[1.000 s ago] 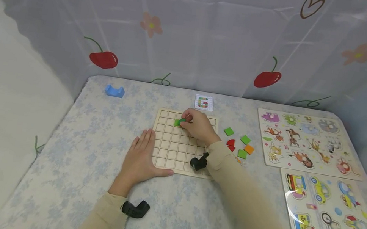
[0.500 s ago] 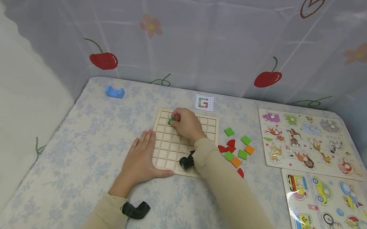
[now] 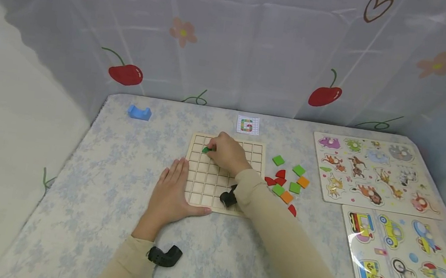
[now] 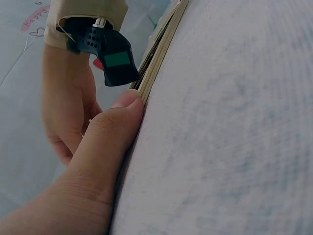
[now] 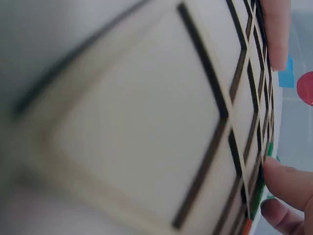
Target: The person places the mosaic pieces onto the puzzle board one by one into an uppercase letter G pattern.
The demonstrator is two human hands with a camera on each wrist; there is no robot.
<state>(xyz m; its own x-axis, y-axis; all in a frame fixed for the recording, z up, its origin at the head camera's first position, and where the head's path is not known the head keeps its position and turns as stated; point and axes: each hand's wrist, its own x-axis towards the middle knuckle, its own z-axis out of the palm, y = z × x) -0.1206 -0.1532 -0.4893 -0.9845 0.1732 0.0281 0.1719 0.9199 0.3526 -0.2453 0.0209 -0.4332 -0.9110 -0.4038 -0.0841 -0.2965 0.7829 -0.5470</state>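
My left hand (image 3: 170, 193) lies flat at the wooden grid board (image 3: 204, 187), fingers straight along its left side and thumb at its front edge. In the left wrist view the thumb (image 4: 105, 132) presses against the board's edge (image 4: 159, 58). Over the upper left cells, my right hand (image 3: 227, 152) pinches a small green piece (image 3: 206, 150) between thumb and fingertips. The right wrist view has the right thumb (image 5: 283, 182) right at the grid, with green (image 5: 257, 196) beside it and an orange-red bit (image 5: 247, 226) below. The right hand covers part of the upper rows.
Right of the board lie loose green squares (image 3: 298, 170), orange squares (image 3: 303, 182) and red quarter-rounds (image 3: 281, 173). A pattern card (image 3: 248, 125) sits behind the board, a blue block (image 3: 140, 112) at the back left. An animal puzzle (image 3: 369, 173) and a vehicle puzzle (image 3: 403, 268) occupy the right.
My right hand has moved left over the board's upper rows with the green piece, then slightly toward me. More loose pieces show right of the board. The left hand stays put.
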